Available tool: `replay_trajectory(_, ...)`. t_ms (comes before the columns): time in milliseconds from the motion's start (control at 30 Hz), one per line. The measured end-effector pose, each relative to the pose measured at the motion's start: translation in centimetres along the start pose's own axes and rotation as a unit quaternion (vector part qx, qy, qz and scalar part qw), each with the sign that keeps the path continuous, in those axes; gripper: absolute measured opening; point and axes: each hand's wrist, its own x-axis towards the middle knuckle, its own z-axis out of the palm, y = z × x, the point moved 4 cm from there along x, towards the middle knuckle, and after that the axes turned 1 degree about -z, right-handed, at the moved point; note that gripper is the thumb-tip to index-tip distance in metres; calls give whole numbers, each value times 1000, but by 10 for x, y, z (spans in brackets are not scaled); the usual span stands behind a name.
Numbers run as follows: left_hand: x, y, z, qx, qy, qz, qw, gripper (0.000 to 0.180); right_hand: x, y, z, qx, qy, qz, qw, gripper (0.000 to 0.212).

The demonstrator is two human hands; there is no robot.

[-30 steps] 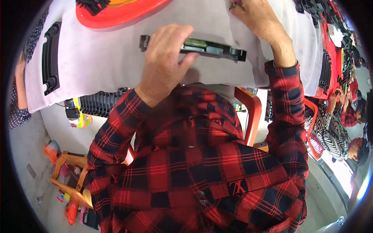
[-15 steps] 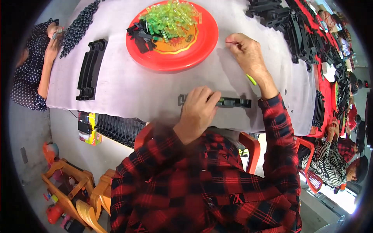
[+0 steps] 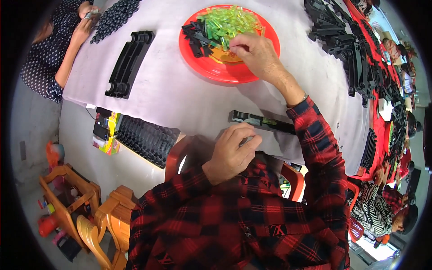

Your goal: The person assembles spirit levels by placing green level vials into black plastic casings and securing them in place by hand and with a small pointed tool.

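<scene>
My right hand reaches over the red plate, its thumb and forefinger pinched together at the edge of a pile of yellow-green clear vials. Whether a vial is between the fingertips is hidden. Small flat black pieces lie on the plate's left side. Near the table's front edge, my left hand is curled with the fingertips together; what it holds, if anything, cannot be made out. Just beyond it lies a narrow black plastic bar with a yellow-green vial in it, its right end hidden by my right sleeve.
A larger black plastic frame lies to the left on the pale tablecloth. Black beads are heaped beside a co-worker's hands. Black plastic parts pile up at right. Below the table stand a tray of black parts and wooden chairs.
My right hand has moved left and away from me onto the plate. My left hand has come off the black bar toward the table's front edge. The view has shifted slightly.
</scene>
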Motion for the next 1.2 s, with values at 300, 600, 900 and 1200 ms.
replay_trajectory(300, -7, -5, -10, -3, 50, -11, 999, 36, 32, -15, 45, -147, -30, 17, 989, 20)
replay_trajectory(600, -9, -11, -9, 3, 70, -19, 997, 34, 56, -22, 67, -162, -27, 24, 986, 20)
replay_trajectory(900, -16, -14, -11, -3, 63, -41, 997, 33, 60, -5, 58, -99, 50, 48, 993, 16)
replay_trajectory(1200, -15, -18, -15, 8, 61, -61, 996, 31, 20, 1, 16, 236, -3, 231, 944, 19)
